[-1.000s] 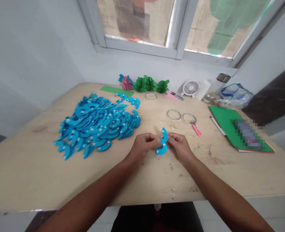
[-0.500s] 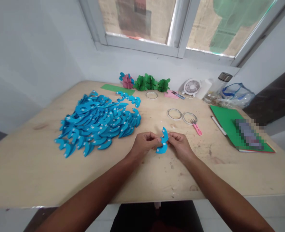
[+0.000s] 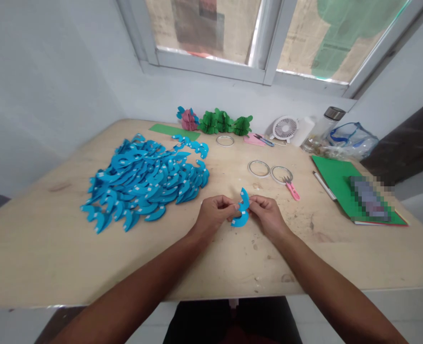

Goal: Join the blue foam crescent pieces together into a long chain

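Observation:
Between my two hands is a curved blue paper cutout (image 3: 240, 220) with small white squares on it. My left hand (image 3: 216, 212) pinches its left edge with thumb and fingers. On the other side, my right hand (image 3: 266, 212) is closed on the right edge near the middle. The fingertips partly hide the cutout's centre. To the left of my hands lies a large heap of similar blue paper cutouts (image 3: 150, 177), many bearing white squares.
Tape rolls (image 3: 259, 168) and pink-handled snips (image 3: 292, 189) lie beyond my right hand. Farther right are a pen (image 3: 324, 185) and a green folder (image 3: 335, 177). Green paper ornaments (image 3: 222, 122), a small fan (image 3: 285, 129) and a bottle (image 3: 328, 124) stand along the wall.

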`<state>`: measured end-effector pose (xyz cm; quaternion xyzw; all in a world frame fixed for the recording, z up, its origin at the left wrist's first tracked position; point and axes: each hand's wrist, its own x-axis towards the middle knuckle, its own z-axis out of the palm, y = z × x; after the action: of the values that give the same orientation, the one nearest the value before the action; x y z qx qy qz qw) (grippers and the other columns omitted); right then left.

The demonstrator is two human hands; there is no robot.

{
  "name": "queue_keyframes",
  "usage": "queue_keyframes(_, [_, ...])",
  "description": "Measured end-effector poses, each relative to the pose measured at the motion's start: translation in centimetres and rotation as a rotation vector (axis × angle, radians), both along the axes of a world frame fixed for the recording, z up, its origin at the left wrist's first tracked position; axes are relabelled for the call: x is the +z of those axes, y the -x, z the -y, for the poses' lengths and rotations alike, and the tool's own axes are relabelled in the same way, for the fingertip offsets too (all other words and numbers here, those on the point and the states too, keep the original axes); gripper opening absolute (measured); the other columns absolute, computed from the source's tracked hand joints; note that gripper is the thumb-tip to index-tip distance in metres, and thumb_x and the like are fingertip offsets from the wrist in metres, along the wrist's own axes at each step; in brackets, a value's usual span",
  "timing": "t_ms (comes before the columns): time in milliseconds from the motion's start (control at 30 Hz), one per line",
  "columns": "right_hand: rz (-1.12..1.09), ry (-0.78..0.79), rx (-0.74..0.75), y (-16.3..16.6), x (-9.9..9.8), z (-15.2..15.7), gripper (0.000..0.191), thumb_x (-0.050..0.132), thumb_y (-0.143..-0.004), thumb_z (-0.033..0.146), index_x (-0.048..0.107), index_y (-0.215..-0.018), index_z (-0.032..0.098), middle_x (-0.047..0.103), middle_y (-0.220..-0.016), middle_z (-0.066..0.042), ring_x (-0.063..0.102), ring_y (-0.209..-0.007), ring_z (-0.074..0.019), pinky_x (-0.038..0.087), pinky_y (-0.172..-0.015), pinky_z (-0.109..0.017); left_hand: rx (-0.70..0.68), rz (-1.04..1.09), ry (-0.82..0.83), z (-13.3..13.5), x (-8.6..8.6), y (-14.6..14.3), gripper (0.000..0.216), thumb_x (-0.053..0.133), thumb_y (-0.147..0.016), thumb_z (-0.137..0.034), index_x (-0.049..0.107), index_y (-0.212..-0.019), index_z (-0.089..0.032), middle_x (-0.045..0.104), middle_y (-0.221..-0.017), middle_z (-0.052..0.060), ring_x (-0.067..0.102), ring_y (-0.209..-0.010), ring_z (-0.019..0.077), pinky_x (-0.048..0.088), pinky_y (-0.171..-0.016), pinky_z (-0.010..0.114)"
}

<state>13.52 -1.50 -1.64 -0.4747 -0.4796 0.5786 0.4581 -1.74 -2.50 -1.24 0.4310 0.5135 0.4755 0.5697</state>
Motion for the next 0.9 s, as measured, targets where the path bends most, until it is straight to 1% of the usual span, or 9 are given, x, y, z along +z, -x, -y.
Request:
queue_keyframes(167, [0.0, 0.001, 0.001, -0.02, 0.04, 0.07, 0.018, 0.067, -0.067, 0.034, 0.069, -0.064, 0.016, 0.059, -0.056, 0.0, 0.047, -0.053, -0.011, 0.036, -0.053, -0.024, -0.001, -0.014, 0.0, -0.03, -0.11, -0.02, 0.012, 0.069, -0.06, -0.025, 0.065, -0.061, -0.014, 0.065, -0.052, 0.003, 0.056, -0.046, 0.0129, 0.043, -0.046, 0.023])
queue_keyframes(300, [0.007, -0.003, 0.005, -0.06, -0.14, -0.01, 0.02, 0.067, -0.067, 0.036, 0.069, -0.064, 0.016, 0.059, -0.056, 0.0, 0.047, -0.053, -0.011, 0.036, -0.053, -0.024, 0.008, -0.004, 0.003, -0.06, -0.21, -0.08, 0.011, 0.069, -0.059, -0.024, 0.064, -0.062, -0.014, 0.064, -0.051, 0.002, 0.056, -0.046, 0.0121, 0.044, -0.047, 0.023])
queue_keyframes(500, [-0.005, 0.001, 0.002, -0.07, -0.26, -0.09, 0.017, 0.068, -0.067, 0.034, 0.07, -0.065, 0.016, 0.059, -0.056, 0.0, 0.046, -0.052, -0.0104, 0.035, -0.053, -0.024, 0.02, -0.002, -0.021, -0.08, -0.32, -0.16, 0.01, 0.069, -0.058, -0.022, 0.062, -0.058, -0.014, 0.061, -0.048, 0.0, 0.053, -0.045, 0.0107, 0.042, -0.046, 0.022])
queue_keyframes(667, [0.004, 0.005, 0.0, 0.01, -0.06, 0.01, 0.017, 0.067, -0.067, 0.032, 0.067, -0.06, 0.017, 0.057, -0.054, 0.001, 0.046, -0.051, -0.0104, 0.034, -0.053, -0.024, 0.022, 0.006, -0.017, -0.05, -0.37, -0.19, 0.011, 0.069, -0.059, -0.023, 0.062, -0.059, -0.014, 0.063, -0.05, 0.001, 0.055, -0.046, 0.0113, 0.043, -0.046, 0.022])
queue_keyframes(767, [0.012, 0.013, -0.012, 0.07, 0.12, 0.09, 0.019, 0.067, -0.067, 0.032, 0.065, -0.057, 0.016, 0.057, -0.053, 0.001, 0.045, -0.05, -0.0096, 0.033, -0.052, -0.024, 0.02, 0.028, -0.024, -0.06, -0.52, -0.19, 0.013, 0.07, -0.06, -0.023, 0.061, -0.061, -0.014, 0.064, -0.052, 0.001, 0.055, -0.046, 0.0109, 0.044, -0.046, 0.022])
queue_keyframes(900, [0.004, 0.021, -0.012, 0.08, 0.15, 0.1, 0.019, 0.068, -0.066, 0.033, 0.065, -0.06, 0.016, 0.058, -0.055, 0.001, 0.045, -0.051, -0.0098, 0.033, -0.05, -0.023, 0.014, 0.063, -0.04, -0.11, -0.82, -0.21, 0.017, 0.072, -0.059, -0.024, 0.061, -0.067, -0.014, 0.064, -0.054, 0.001, 0.054, -0.044, 0.01, 0.044, -0.045, 0.021])
